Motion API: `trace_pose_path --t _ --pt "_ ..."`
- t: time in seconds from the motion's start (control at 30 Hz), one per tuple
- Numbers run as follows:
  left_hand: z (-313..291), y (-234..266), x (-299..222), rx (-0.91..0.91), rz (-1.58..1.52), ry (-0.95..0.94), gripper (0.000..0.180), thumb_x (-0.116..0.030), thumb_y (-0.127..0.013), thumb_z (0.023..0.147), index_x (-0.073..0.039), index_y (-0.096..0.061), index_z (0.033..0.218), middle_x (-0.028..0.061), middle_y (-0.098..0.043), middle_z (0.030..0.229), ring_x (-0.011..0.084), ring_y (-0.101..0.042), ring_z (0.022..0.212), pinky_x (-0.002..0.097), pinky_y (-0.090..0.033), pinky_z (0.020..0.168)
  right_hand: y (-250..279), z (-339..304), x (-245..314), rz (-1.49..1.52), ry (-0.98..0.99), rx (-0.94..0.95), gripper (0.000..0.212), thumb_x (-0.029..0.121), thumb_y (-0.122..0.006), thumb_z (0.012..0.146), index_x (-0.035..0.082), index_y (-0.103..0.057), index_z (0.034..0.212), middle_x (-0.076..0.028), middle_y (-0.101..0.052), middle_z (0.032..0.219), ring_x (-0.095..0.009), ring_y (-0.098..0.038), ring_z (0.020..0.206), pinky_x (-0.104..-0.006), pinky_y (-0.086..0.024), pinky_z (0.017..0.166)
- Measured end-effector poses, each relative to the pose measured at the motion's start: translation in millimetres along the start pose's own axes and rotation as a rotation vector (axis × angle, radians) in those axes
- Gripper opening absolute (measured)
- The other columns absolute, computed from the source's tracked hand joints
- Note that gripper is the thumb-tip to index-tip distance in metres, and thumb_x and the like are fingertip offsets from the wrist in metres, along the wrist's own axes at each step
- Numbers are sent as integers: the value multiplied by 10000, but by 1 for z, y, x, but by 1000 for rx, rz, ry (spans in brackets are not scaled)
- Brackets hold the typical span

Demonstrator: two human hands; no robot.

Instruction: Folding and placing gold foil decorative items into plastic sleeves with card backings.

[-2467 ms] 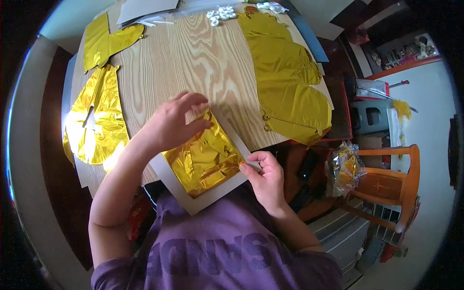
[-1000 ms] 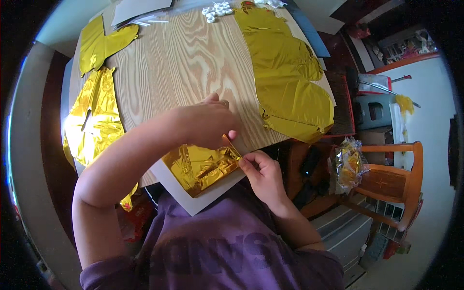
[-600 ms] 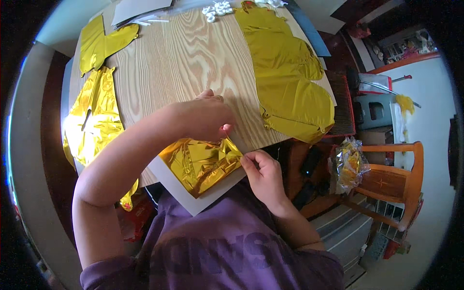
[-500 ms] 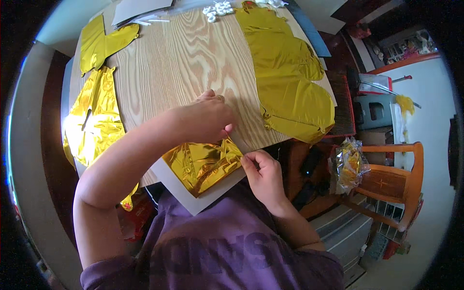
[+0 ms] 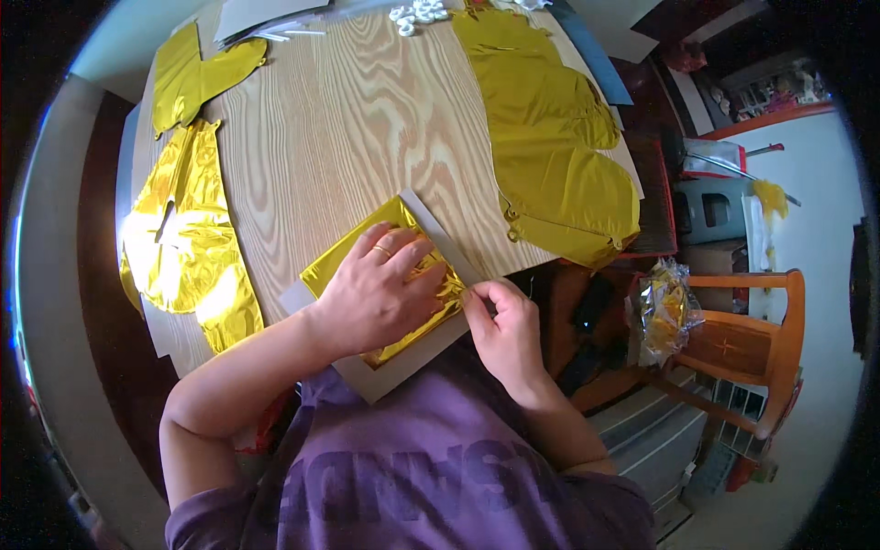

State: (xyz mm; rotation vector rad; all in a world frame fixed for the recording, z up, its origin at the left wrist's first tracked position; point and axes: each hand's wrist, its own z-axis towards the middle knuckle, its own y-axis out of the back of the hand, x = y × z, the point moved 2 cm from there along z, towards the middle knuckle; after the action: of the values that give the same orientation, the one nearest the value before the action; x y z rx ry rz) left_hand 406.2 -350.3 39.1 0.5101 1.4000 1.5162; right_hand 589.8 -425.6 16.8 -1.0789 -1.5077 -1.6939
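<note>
A gold foil balloon point(image 5: 332, 259), folded to a flat rectangle, lies on a grey card point(image 5: 367, 383) at the table's near edge. My left hand point(image 5: 380, 286), with a ring on one finger, rests across the foil with its fingers stretched out, covering its middle. At the right corner of the foil, my right hand point(image 5: 504, 330) pinches the edge between thumb and fingers. Part of the card hangs past the table edge against my shirt.
Flat gold foil balloons lie at the left point(image 5: 183, 234), far left point(image 5: 183, 82) and right point(image 5: 559, 137) of the wooden table point(image 5: 339, 119). Small white rings point(image 5: 417, 15) and white sticks point(image 5: 293, 33) lie at the back. A wooden chair point(image 5: 733, 353) holds a clear bag point(image 5: 666, 307).
My left hand has come down from beyond the folded foil, back toward me, and now lies flat on it. The right hand keeps its pinch at the corner.
</note>
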Motion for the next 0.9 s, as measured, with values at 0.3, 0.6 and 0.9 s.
trace_pose_path --t 0.3,0.6,0.9 --pt "-3 -7 0 -19 -20 -3 524 -320 -752 810 -133 -585 1269 125 -549 1265 346 -525 1220 530 -423 1046 -1 0 2 -50 46 1 81 31 -652 878 -31 -631 831 -195 -643 777 -370 -652 727 -429 -501 661" --pt "23 -4 14 -55 -127 -77 268 -230 -701 782 -129 -691 1030 77 -594 1081 283 -544 1052 419 -439 912 1 -2 -1 -84 65 61 103 64 -650 909 -27 -626 866 -209 -632 834 -406 -635 773 -463 -497 689" --pt "50 -9 22 209 -120 -102 137 -257 -670 865 -131 -723 880 72 -591 1054 271 -526 1078 412 -385 955 0 -4 0 -86 67 50 86 45 -638 931 -40 -624 920 -187 -632 855 -349 -636 766 -389 -498 698"
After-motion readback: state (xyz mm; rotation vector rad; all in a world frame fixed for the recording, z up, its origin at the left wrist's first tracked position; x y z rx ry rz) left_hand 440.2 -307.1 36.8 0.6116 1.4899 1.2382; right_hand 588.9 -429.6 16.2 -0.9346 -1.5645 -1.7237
